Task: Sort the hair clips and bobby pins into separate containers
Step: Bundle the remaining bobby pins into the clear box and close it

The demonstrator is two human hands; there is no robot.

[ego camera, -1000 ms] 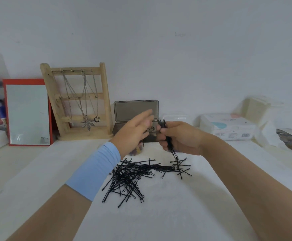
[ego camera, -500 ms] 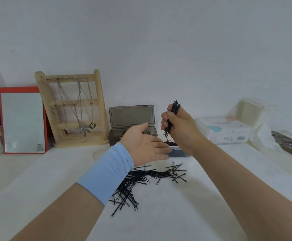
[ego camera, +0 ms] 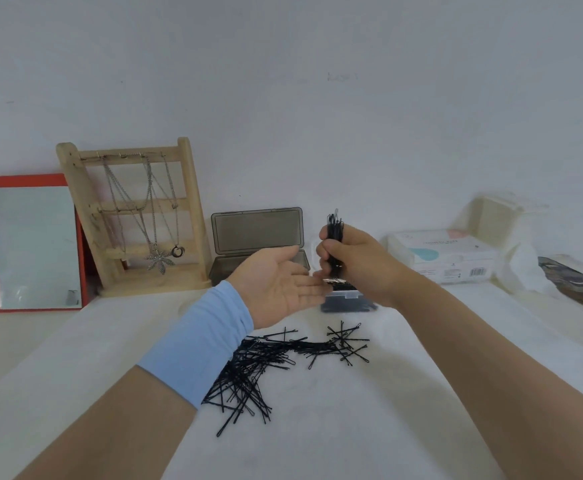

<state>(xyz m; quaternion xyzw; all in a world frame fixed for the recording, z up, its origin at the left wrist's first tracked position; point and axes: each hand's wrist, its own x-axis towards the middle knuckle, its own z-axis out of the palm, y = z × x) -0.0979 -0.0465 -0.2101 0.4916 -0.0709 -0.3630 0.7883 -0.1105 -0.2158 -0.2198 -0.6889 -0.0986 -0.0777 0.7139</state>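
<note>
Two hands are working over the white surface (ego camera: 352, 427). The right hand (ego camera: 356, 261) is gripping one bundle (ego camera: 334, 225) of black bobby pins in a closed fist. The bundle is standing almost upright, with its long axis near vertical. Its looped ends are sticking up above the fist and its lower ends are pointing down at a small box (ego camera: 347, 301). The left hand (ego camera: 279, 285) is lying open just beside the fist, palm turned up and inward, fingers straight and pointing right, and it is holding nothing. A blue sleeve (ego camera: 196, 348) is covering that wrist.

One loose pile (ego camera: 266, 358) of pins is lying flat on the surface nearer the person, too many and too tangled to count. The pins are crossing in every direction, and the pile as a whole is running from lower left up to the right.

Two boxes are showing. The small box is sitting under the hands with dark pins lying lengthwise inside it. A grey box (ego camera: 257, 230) is standing behind it with its lid raised; what it is holding cannot be made out. By the wall are one wooden stand (ego camera: 186, 202) hung with chains and two pendants, one red-framed mirror (ego camera: 33, 247), and one white pack (ego camera: 449, 254).
</note>
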